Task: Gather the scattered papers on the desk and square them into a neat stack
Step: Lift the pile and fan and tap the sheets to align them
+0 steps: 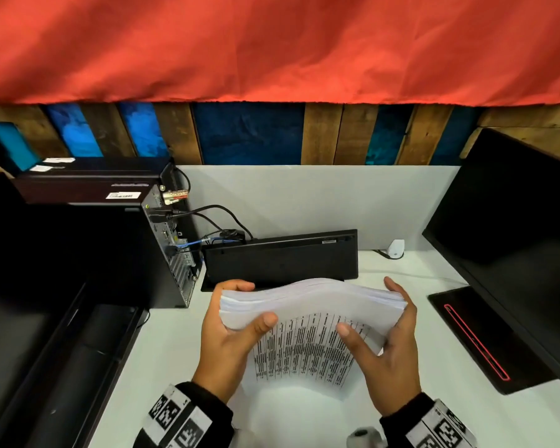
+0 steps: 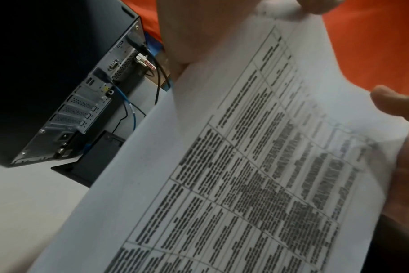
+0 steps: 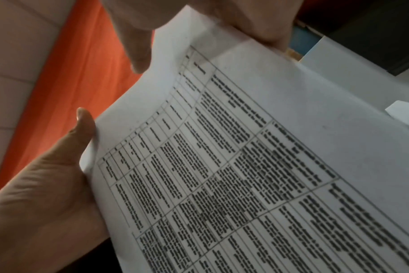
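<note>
A thick stack of white papers [image 1: 311,313] stands on edge over the white desk [image 1: 175,350], its top edge bowed upward. The front sheet carries a printed table [image 1: 304,350]. My left hand [image 1: 253,302] grips the stack's left end, thumb on the front and fingers behind. My right hand [image 1: 367,305] holds the right end, with its thumb on the front sheet and its fingers up along the side edge. The left wrist view is filled by the printed sheet [image 2: 245,166], as is the right wrist view, where the same sheet [image 3: 245,166] is blurred.
A black keyboard [image 1: 282,257] leans on edge just behind the stack. A PC tower [image 1: 162,240] with cables stands at the left. A dark monitor [image 1: 514,237] and its base [image 1: 476,341] are at the right. A white partition [image 1: 304,202] closes the back.
</note>
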`<state>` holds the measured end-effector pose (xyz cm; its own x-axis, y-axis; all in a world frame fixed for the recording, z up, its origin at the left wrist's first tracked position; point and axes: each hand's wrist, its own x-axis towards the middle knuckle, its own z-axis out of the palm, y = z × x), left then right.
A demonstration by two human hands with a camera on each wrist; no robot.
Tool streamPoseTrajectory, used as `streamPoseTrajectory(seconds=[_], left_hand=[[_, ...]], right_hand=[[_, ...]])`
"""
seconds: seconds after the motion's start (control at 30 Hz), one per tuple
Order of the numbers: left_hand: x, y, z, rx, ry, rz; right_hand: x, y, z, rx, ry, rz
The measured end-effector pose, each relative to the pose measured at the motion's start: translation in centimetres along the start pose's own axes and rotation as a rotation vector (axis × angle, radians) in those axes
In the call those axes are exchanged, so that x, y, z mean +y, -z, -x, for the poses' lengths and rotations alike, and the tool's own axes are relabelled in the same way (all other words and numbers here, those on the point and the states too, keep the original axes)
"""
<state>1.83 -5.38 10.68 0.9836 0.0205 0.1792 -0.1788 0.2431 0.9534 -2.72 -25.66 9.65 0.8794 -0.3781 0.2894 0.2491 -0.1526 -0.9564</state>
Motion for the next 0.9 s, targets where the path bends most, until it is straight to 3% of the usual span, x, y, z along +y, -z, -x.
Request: streamPoseTrajectory(seconds=[0.13, 0.3, 0.57, 0.7, 0.77, 0.9], left_hand=[[-1.0, 0.9, -0.4, -0.007, 0.057, -0.028], [-2.6, 1.0, -0.3, -0.140, 0.218, -0.092], [-1.1, 0.3, -1.7, -0.097, 0.193, -0.067], [-2.8, 1.8, -1.0, -0.185, 0.334, -0.177], [-3.9, 2.1, -0.2, -0.164, 0.397, -0.216], [-4.8, 1.8, -0.6, -0.063, 0.343, -0.180]], right_hand=[[1.3, 0.9, -0.7, 0.012, -0.083, -0.050], [2.5, 0.7, -0.5, -0.206, -0.329, -0.094], [1.6, 1.0, -2.4, -0.125, -0.272, -0.169], [4.4, 2.0, -1.9, -0.239, -0.424, -0.128], [5.6, 1.8, -1.3, -0.251, -0.479, -0.102], [5.4, 1.1, -1.8, -0.166, -0.419, -0.112]])
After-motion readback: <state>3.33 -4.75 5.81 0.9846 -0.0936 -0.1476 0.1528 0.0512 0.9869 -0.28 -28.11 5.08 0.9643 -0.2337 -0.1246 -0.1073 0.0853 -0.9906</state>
